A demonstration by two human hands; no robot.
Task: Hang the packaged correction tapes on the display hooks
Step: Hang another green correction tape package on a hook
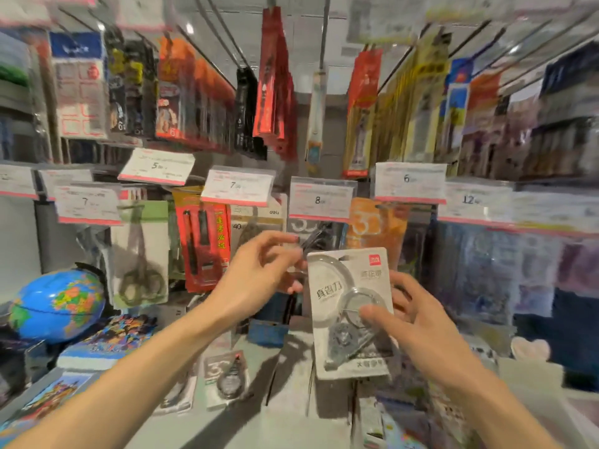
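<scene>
**Head view: one carded correction tape held up below the 8 tag**

Head view shows the right hand (418,322) holding a packaged correction tape (350,314) upright in mid-air, just right of centre; its grip is closed on the pack, the thumb pressed on the clear blister at the front and the fingers spread behind the right edge of the card. The left hand (259,273) sits at 9 o'clock from the pack's top corner, fingers curled loosely and thumb and forefinger nearly pinched; whether that grip has hold of a hook tip or merely nears the card's corner I cannot tell, as the spot is blurred.

At 12 o'clock from the pack hangs the price tag marked 8 (321,199), with dark packs behind it; the hook itself is not clear to me. Another carded correction tape (228,380) lies flat on the tabletop (285,416) at 7 o'clock from the held one, well apart.

In my judgement the pack is light and fairly stiff, thin card with a brittle plastic bubble; it will flex if squeezed at the middle; the smooth blister may slip under the thumb. The best hold is low on the card's edges, leaving the top free so its hang hole, which I cannot make out, can meet the hook.
</scene>
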